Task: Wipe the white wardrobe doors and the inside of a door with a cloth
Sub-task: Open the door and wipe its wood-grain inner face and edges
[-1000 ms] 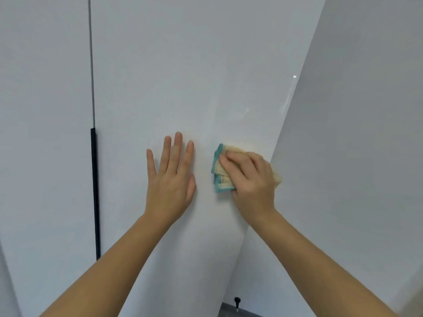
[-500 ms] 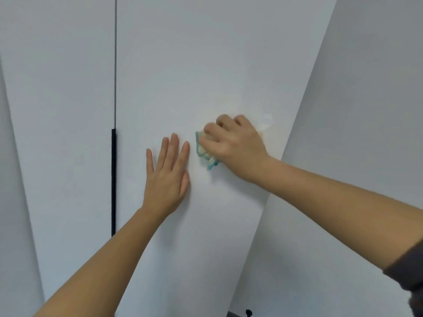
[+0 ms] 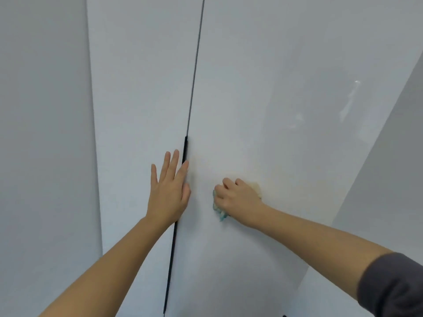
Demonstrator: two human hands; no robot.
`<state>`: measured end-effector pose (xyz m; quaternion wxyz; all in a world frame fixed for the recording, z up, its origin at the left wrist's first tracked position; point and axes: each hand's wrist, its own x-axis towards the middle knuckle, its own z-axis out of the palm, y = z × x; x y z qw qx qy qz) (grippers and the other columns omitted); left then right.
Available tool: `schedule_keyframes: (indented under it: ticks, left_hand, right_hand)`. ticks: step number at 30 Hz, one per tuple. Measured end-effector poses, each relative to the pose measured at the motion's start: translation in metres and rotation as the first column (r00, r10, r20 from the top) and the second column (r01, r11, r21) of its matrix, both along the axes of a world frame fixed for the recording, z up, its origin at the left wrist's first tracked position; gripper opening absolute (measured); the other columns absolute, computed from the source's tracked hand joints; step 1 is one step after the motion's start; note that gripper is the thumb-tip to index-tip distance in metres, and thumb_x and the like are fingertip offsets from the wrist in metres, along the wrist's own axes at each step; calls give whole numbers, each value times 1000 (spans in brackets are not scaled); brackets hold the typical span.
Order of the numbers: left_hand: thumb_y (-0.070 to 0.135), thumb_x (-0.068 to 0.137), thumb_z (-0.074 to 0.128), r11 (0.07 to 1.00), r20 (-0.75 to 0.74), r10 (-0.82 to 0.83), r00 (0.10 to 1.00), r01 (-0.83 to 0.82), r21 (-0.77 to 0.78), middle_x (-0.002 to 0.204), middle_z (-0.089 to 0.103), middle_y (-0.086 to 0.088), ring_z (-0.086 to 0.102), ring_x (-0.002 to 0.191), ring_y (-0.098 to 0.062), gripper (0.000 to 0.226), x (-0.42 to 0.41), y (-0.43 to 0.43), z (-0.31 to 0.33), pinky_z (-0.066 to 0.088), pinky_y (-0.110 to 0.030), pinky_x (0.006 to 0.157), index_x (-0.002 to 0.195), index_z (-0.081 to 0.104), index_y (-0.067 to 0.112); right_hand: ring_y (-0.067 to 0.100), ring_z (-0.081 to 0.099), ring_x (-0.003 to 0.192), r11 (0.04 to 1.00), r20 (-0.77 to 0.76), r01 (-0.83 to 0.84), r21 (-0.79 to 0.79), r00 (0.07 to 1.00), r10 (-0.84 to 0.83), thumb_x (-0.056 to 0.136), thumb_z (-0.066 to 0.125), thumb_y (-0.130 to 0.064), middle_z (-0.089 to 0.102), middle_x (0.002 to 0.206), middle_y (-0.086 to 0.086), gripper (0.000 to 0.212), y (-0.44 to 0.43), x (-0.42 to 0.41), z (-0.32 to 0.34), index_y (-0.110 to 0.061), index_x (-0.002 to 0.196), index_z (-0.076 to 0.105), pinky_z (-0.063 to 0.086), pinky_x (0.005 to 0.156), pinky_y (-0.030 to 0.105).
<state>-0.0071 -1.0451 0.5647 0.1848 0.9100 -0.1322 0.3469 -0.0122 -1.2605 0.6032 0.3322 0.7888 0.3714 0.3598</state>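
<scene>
Two white wardrobe doors fill the head view, the left door and the right door, split by a thin vertical gap. My left hand lies flat with straight fingers on the left door, its index finger and thumb over the black handle strip at the gap. My right hand grips a folded yellow cloth with a teal edge and presses it against the right door, just right of the gap. Most of the cloth is hidden under the hand.
A white side panel angles in at the right, meeting the right door's edge. Another white panel stands at the far left. Faint streaks show on the right door's upper right.
The view has swung left, so the gap sits near the middle. My left hand now rests at the black handle strip. My right hand has carried the cloth down and left along the door.
</scene>
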Motion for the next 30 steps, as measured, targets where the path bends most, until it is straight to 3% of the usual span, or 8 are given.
schedule_keyframes:
  ticks: [3,4,6,10,13,20,24,30]
  left_hand:
    - [27,98,34,996,-63,-61,996,57,-64,163,13,-2,-3,151,-17,47,-19,58,-18,3,-51,121,144,43,17]
    - [24,99,39,991,-91,-87,992,77,-108,162,18,0,1,151,-16,43,-29,81,-22,3,-49,122,142,45,18]
    - [21,100,43,963,-165,-154,974,111,-246,154,36,6,22,147,-12,37,-50,123,-25,12,-42,122,136,51,22]
    - [19,99,46,801,-298,-271,915,44,-597,100,72,18,63,99,1,23,-103,214,-24,51,-27,87,108,66,27]
    - [11,98,47,711,-308,-308,900,3,-703,84,74,11,68,83,-2,24,-132,265,-20,50,-14,76,96,69,22]
    - [14,100,48,613,-298,-279,913,-70,-787,87,75,3,71,82,-14,24,-168,364,-19,53,-29,84,94,71,18]
    - [20,101,48,612,-350,-275,895,-118,-782,94,74,5,70,86,-10,23,-199,421,-33,51,-23,80,98,71,18]
    - [43,99,43,524,-492,-359,793,-265,-810,97,72,-5,68,95,-21,41,-244,532,-88,52,-38,95,102,71,14]
  right_hand:
    - [22,56,74,933,-243,127,335,969,-45,47,85,-7,61,82,-2,36,54,-15,-19,-21,76,70,33,50,26]
    - [22,57,80,836,-295,135,531,955,33,54,82,-2,63,89,-3,39,78,-22,-21,-22,86,73,37,52,26]
    - [15,55,94,509,-421,269,817,883,208,71,65,6,60,103,-7,46,125,-39,-21,-25,105,71,46,65,26]
    - [10,61,90,-55,-398,525,849,706,587,80,55,8,64,99,-7,45,230,-77,-19,-34,95,66,45,75,13]
    - [9,64,78,-200,-320,659,725,579,750,84,61,3,69,84,-7,29,293,-99,-18,-23,92,69,50,69,21]
    - [7,69,78,-196,-227,763,616,411,883,82,69,2,73,82,-8,30,405,-128,-21,-26,90,69,54,68,19]
    - [6,70,82,-91,-246,793,602,293,924,82,70,1,74,85,-8,28,470,-147,-35,-23,96,69,53,68,17]
    - [6,70,80,58,-273,828,557,117,955,83,68,5,74,85,-8,28,589,-169,-69,-20,95,68,53,67,16]
